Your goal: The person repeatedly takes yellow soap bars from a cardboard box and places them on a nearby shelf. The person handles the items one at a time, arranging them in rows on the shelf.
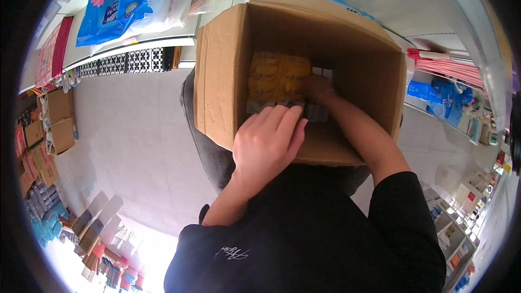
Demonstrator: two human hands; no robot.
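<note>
Black shirt (315, 228) borders a carton (220, 76) amid pale floor (130, 119) and shelves (185, 42), left hand (267, 135) half-curled, right hand (318, 88) shadowed inside, holds unclear.

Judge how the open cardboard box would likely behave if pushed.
The cardboard box would probably keep its shape, since its walls stand straight. Its flaps may bend, being spread open. The yellow packs inside might slide, as they do not fill it.

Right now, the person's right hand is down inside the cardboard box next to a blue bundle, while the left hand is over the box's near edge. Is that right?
Not quite: the bundle is yellow, not blue, as the head view shows. The right hand is down inside the cardboard box next to it, and the left hand is over the near edge.
</note>
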